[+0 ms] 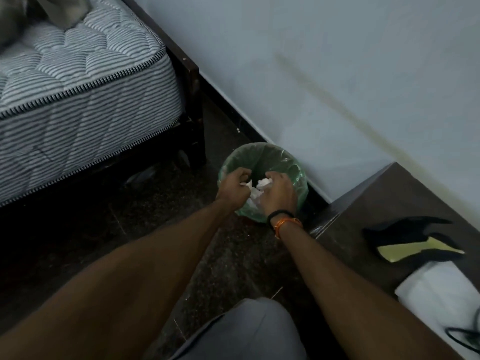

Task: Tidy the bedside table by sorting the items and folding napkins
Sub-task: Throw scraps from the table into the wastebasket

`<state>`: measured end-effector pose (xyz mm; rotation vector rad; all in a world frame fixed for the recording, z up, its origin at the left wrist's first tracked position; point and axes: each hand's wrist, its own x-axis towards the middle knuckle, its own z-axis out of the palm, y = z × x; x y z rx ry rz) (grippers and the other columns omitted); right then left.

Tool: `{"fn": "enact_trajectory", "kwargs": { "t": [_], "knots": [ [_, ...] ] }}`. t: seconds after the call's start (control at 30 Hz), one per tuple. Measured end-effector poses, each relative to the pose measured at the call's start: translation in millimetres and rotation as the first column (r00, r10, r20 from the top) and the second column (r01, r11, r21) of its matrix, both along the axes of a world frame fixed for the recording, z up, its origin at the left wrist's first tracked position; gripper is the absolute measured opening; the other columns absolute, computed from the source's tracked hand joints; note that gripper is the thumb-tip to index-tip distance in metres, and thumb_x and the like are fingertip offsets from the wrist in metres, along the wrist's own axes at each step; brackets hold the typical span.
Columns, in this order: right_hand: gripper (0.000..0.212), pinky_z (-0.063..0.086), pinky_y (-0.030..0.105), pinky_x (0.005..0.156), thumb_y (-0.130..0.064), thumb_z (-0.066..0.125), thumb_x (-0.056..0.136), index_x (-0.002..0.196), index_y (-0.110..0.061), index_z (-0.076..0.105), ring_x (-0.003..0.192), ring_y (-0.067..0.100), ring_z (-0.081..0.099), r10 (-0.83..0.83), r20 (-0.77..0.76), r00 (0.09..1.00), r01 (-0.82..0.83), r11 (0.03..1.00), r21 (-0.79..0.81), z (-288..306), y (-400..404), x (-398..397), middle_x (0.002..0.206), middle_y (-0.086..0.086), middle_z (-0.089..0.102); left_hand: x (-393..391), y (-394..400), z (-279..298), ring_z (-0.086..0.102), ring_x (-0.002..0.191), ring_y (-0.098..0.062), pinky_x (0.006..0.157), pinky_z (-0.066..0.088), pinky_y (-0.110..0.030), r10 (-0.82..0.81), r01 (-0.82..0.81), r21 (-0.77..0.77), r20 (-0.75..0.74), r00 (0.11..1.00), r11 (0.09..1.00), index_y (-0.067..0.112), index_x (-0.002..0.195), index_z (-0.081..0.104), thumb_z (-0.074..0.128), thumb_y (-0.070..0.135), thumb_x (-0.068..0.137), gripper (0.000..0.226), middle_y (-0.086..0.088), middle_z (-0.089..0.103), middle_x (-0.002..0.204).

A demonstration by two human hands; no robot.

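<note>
A small bin (270, 157) lined with a green plastic bag stands on the floor against the wall. Both my hands are over its opening. My left hand (235, 187) has curled fingers and pinches crumpled white tissue (255, 189). My right hand (278, 194), with a black band and an orange band at the wrist, grips the same wad of white tissue from the other side. The bedside table (389, 201) is dark brown and sits at the right. On it lie a stack of white napkins (441, 294) and a black and yellow-green object (413, 242).
A bed with a striped mattress (78, 81) on a dark wooden frame (193, 105) fills the left. The pale wall (311, 61) runs behind the bin. Dark speckled floor (181, 198) lies between bed and table. My grey-clad knee (249, 331) is at the bottom. A dark cable (465, 336) lies at the table's near corner.
</note>
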<state>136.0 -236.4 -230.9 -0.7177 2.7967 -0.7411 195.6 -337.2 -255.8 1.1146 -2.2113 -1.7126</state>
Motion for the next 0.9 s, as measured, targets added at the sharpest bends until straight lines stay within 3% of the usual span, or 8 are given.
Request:
{"fn": "enact_trajectory", "kwargs": {
  "t": [0.1,0.2,0.33,0.5,0.7,0.9],
  "knots": [
    [0.046,0.047,0.034,0.093,-0.001,0.062,0.083,0.127,-0.011,0.061,0.114,0.026,0.056,0.013,-0.013,1.0,-0.014,0.999,-0.049,10.4,9.0,-1.4,0.131,0.008,0.055,-1.6,5.1,1.1,0.05,0.13,-0.022,0.103,0.048,-0.037,-0.009,0.009,-0.01,0.038,0.999,1.0,0.012,0.135,0.052,0.058,-0.007,0.08,0.058,-0.01,0.054,0.138],
    [0.04,0.043,0.027,0.083,-0.001,0.062,0.08,0.119,-0.01,0.066,0.109,0.026,0.058,0.008,-0.023,1.0,-0.009,0.997,-0.077,25.1,24.0,0.6,0.126,0.008,0.057,0.7,15.3,9.5,0.059,0.111,-0.032,0.093,0.054,-0.048,0.02,-0.019,-0.019,0.048,0.999,1.0,0.007,0.123,0.055,0.058,-0.004,0.077,0.047,-0.01,0.058,0.114],
    [0.034,0.047,0.032,0.084,0.001,0.055,0.082,0.111,-0.011,0.067,0.104,0.03,0.059,-0.013,-0.056,0.998,0.007,0.996,-0.093,56.6,51.2,7.6,0.123,0.008,0.055,0.7,41.1,44.0,0.063,0.096,-0.034,0.082,0.055,-0.044,0.01,-0.008,-0.093,0.021,1.0,0.996,0.006,0.106,0.058,0.059,-0.003,0.075,0.033,-0.005,0.059,0.094],
    [0.024,0.054,0.039,0.082,-0.005,0.056,0.086,0.105,-0.012,0.068,0.094,0.029,0.062,-0.022,-0.168,0.986,-0.006,0.986,-0.164,112.0,95.3,14.0,0.122,0.006,0.054,-6.1,93.0,104.6,0.061,0.093,-0.03,0.082,0.053,-0.044,-0.04,0.022,-0.177,-0.096,0.995,0.984,0.004,0.097,0.057,0.057,-0.003,0.077,0.022,-0.013,0.065,0.098],
    [0.028,0.053,0.035,0.083,0.001,0.054,0.086,0.106,-0.009,0.07,0.102,0.024,0.06,-0.105,-0.291,0.951,0.05,0.981,-0.189,161.9,176.0,13.5,0.12,0.006,0.057,-8.5,176.4,170.1,0.058,0.09,-0.028,0.075,0.05,-0.04,-0.113,0.043,-0.262,-0.262,0.958,0.964,0.004,0.097,0.053,0.053,-0.004,0.075,0.023,-0.013,0.06,0.097],
    [0.028,0.046,0.026,0.081,0.002,0.05,0.088,0.102,-0.009,0.072,0.098,0.023,0.06,-0.275,-0.26,0.926,0.224,0.952,-0.21,181.3,271.5,18.7,0.115,0.006,0.061,-9.2,254.2,195.9,0.056,0.087,-0.027,0.069,0.046,-0.037,-0.306,0.172,-0.393,-0.311,0.9,0.903,0.006,0.088,0.055,0.049,-0.005,0.075,0.018,-0.01,0.059,0.09]
  ]
}}
